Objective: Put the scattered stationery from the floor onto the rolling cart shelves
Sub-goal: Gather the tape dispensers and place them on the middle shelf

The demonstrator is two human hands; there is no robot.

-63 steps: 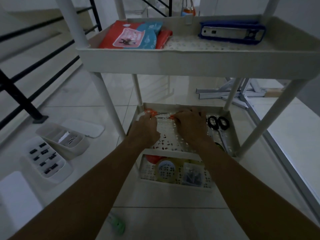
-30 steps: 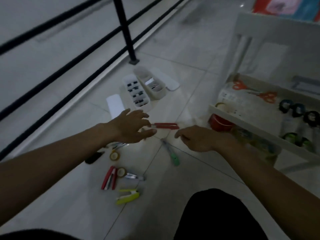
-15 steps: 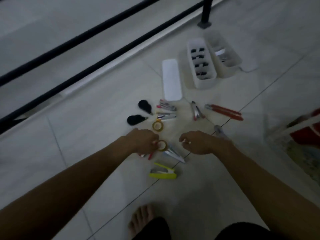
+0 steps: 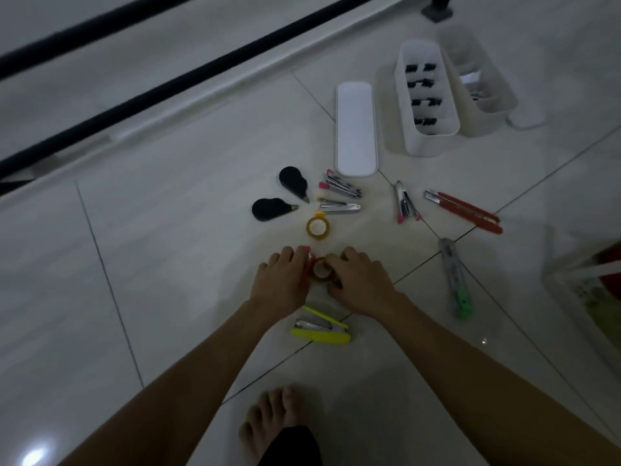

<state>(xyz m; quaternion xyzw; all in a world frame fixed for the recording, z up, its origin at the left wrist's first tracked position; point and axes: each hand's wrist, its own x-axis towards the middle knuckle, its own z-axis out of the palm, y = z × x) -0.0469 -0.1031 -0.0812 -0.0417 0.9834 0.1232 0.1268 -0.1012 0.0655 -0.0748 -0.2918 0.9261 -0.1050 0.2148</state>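
Left hand (image 4: 280, 285) curled round red item (image 4: 305, 276); right hand (image 4: 361, 285) pinching tape roll (image 4: 321, 271) on floor.

I see both hands down on the floor tiles (image 4: 161, 264). The right hand (image 4: 359, 284) pinches a small tape roll (image 4: 321, 271), and the left hand (image 4: 282, 284) curls over a red thing (image 4: 305, 274) touching it, perhaps gripping it, though the picture is dim. A yellow stapler (image 4: 321, 331) lies just below the hands, and a second tape roll (image 4: 317, 227) lies just beyond them.
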